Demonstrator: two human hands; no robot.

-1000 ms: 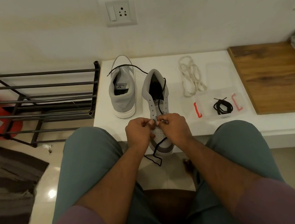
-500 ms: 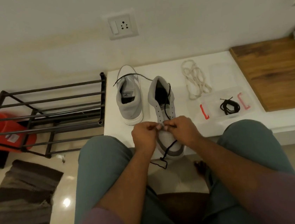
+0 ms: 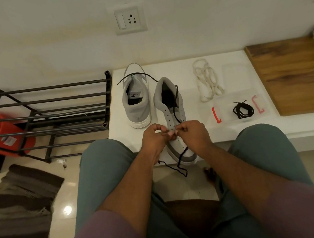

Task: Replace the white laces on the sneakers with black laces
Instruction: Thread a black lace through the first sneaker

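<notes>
My left hand [image 3: 155, 138] and right hand [image 3: 193, 133] meet over the near grey sneaker [image 3: 174, 120], fingers of both curled in tight at the lower eyelets. Right fingertips pinch the black lace [image 3: 175, 108] there; the left seems to nip it too, though I cannot tell for sure. The lace runs up the eyelet row into the shoe's mouth, and its loose tail hangs off the toe, over the edge of the white ledge [image 3: 181, 69]. The toe pokes past that edge. The second grey sneaker [image 3: 136, 101] stands just beside it on the left, heel toward me, with another black lace [image 3: 137, 75] draped across its far end. To the right lie the white laces [image 3: 206, 80] in a loose heap, and nearer me a coiled spare black lace [image 3: 243, 110] in a clear packet.
</notes>
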